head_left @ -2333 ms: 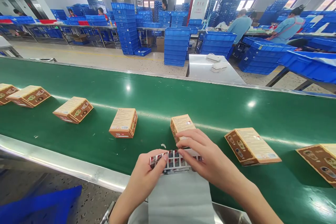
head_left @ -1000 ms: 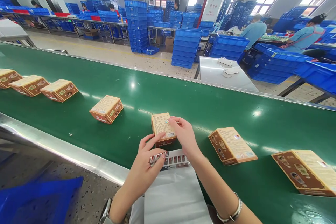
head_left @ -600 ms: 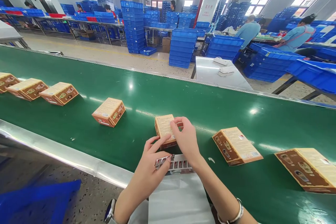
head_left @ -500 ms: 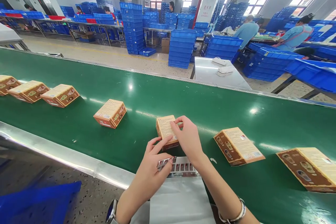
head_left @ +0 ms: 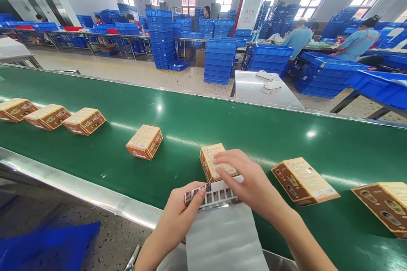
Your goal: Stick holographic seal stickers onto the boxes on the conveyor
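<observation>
My left hand (head_left: 182,207) pinches the left end of a sticker sheet (head_left: 219,195), thumb on top. The sheet carries rows of small dark and red labels, and its long plain grey-white part hangs down towards me. My right hand (head_left: 251,182) hovers over the sheet's right end with fingers stretched and apart, slightly blurred; no label shows on its fingertips. Just beyond the sheet, a brown and cream carton (head_left: 210,160) lies on the green conveyor belt (head_left: 178,114), partly covered by my right hand.
Similar cartons lie along the belt, one to the left (head_left: 144,140) and one to the right (head_left: 302,178) with a small label on top. A metal rail (head_left: 95,197) edges the near side. Across the belt stand a steel table (head_left: 263,91), stacked blue crates (head_left: 219,61) and several seated people.
My left fingers have drawn back from the carton, still holding the sticker sheet. My right hand has left the carton's top, moved right and opened. The cartons appear further right in view.
</observation>
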Demonstrator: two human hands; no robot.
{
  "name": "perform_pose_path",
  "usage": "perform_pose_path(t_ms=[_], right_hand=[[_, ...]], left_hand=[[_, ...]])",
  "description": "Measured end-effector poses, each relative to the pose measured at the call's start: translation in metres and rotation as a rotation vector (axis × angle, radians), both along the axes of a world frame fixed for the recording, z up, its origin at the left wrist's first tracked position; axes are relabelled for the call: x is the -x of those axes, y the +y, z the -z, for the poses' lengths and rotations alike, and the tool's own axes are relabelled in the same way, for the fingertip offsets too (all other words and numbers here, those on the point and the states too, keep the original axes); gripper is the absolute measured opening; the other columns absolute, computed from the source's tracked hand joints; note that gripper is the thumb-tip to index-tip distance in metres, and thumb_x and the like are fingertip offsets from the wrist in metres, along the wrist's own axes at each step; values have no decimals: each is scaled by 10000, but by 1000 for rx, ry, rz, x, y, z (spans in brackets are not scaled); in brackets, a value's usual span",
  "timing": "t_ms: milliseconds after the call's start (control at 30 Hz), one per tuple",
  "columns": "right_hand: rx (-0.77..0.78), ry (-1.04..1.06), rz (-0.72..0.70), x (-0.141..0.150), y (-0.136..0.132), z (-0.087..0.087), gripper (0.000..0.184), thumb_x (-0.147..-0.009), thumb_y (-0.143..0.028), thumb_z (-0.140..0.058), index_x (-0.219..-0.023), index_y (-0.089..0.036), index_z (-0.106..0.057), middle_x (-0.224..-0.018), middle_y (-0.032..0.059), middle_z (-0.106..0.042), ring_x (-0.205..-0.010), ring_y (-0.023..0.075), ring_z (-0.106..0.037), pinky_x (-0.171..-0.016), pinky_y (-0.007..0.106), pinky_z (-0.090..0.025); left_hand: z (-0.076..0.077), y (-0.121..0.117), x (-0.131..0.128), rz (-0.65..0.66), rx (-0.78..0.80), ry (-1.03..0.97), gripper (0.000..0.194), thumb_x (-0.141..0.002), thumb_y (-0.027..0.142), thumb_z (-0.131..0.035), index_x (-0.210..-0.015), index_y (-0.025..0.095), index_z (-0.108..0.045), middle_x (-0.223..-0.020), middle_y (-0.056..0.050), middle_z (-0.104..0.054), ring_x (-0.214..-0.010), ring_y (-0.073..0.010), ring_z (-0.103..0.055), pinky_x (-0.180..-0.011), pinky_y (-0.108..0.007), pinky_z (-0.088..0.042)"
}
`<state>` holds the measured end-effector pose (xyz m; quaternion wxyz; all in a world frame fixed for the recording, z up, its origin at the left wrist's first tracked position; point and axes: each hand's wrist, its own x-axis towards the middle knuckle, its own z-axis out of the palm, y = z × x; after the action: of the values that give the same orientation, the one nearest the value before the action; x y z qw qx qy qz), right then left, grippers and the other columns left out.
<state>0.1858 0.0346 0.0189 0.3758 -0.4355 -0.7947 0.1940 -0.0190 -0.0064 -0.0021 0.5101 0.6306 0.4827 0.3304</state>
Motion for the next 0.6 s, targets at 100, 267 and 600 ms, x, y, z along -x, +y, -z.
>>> perform_pose_path(t_ms=[100,267,600], right_hand=[[-154,-171,-103,3,-18,-1,130,-983,-176,-541,-1053,-228,-637,-1175,85,-683,-1160,265,-594,-969,452,-481],[-352,-281,-61,12,-24,6,125,-979,-120,-536,-1024,-189,-629,-1175,121,-683,-1155,281,-594,-954,475,-496],[29,213,14,20,-18,8,52,-950,-230,-583,-947,-266,-622,-1148,49,-705,-1106,230,-630,-945,397,-514]], left_hand=[[-1,0,-1,-21,20,-40,363,-1018,438,-466,-1079,197,-730,-837,-17,-698,-775,-174,-582,-689,-240,-445],[1,-1,-3,-5,31,-15,387,-1017,471,-453,-965,182,-705,-731,11,-587,-677,-140,-466,-620,-234,-371],[-2,23,52,-290,-292,233,365,-960,444,-503,-756,195,-675,-891,-54,-654,-863,-225,-587,-794,-335,-494]])
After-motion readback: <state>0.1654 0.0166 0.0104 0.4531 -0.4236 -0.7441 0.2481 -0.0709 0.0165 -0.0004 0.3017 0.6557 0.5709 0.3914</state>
